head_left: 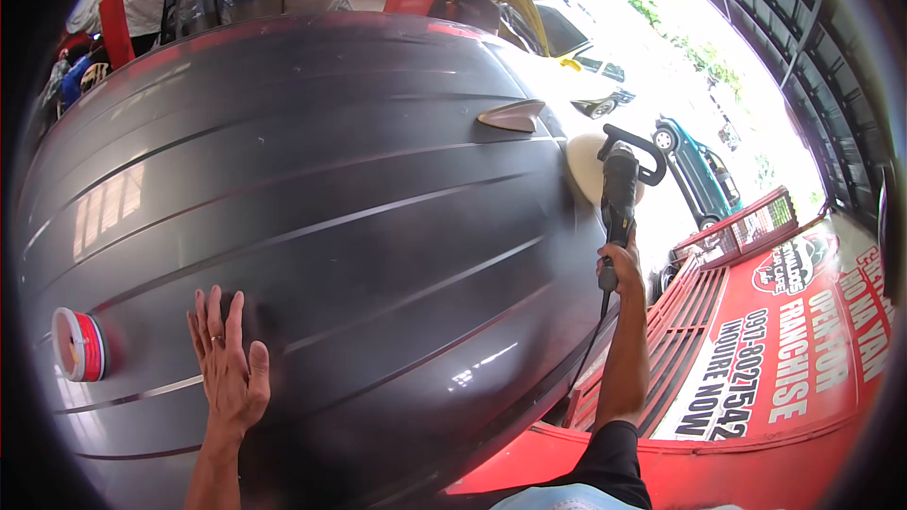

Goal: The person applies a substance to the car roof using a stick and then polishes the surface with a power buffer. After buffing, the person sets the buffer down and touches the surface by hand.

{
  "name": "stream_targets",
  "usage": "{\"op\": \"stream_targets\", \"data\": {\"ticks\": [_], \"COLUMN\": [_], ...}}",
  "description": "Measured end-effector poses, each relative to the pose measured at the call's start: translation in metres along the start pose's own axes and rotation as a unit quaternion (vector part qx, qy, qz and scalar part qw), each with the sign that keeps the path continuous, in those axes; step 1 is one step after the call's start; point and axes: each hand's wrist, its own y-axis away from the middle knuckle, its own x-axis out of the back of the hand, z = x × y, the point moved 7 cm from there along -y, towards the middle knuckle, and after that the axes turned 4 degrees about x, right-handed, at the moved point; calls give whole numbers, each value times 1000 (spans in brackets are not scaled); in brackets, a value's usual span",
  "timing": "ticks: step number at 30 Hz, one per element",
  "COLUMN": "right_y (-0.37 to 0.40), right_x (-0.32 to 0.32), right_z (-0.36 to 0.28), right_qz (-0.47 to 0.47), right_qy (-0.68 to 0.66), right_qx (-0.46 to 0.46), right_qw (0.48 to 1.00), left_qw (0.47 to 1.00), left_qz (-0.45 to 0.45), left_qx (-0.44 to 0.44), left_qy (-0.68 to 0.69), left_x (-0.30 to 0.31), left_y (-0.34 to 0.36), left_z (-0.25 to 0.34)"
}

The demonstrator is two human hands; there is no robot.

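Observation:
A dark grey ribbed car roof (312, 179) fills most of the head view. My right hand (619, 264) is wrapped round the rear handle of a black car polisher (620, 184). Its round cream pad (586, 165) is at the far right edge of the roof, with a looped front handle above it. From the polisher, a dark cord (593, 345) runs down along the roof's side. My left hand (227, 359), with a ring on one finger, is spread flat over the near left of the roof. Left of it is a round red-and-white tin (80, 345).
A shark-fin antenna (511, 116) sticks up from the roof beside the pad. To the right are a red printed banner (794, 359) and red metal slats (652, 340). A person (477, 8) is near a yellow car (543, 28), and a teal vehicle (699, 170) is outside.

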Motion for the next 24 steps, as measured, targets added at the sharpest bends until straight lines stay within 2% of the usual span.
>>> {"op": "stream_targets", "data": {"ticks": [5, 7, 13, 15, 18, 21, 23, 24], "right_y": [63, 82, 120, 139, 143, 125, 104, 99], "right_x": [19, 24, 53, 56, 70, 72, 64, 57], "right_z": [-8, -10, 0, -5, 6, 22, 21, 22], "right_qz": [45, 40, 59, 71, 66, 52, 46, 70], "right_qy": [30, -26, -37, -35, -98, -96, -93, -128], "right_qx": [-6, 6, 13, -50, -80, -64, -10, -41], "right_qw": [999, 999, 997, 996, 990, 992, 995, 988], "left_qw": [1000, 1000, 1000, 1000, 1000, 1000, 1000, 1000], "left_qz": [10, 13, 17, 11, 10, 5, 5, 2], "left_qx": [-11, -18, -19, -12, -8, -7, -10, -6], "left_qy": [-7, -10, -19, -13, -6, -20, -26, -27], "left_x": [-1, -1, -2, -3, -5, -5, -6, -7], "left_y": [1, 1, 1, 1, 0, 0, 0, 0], "left_z": [0, 1, 0, -1, -2, -1, -1, -3]}}
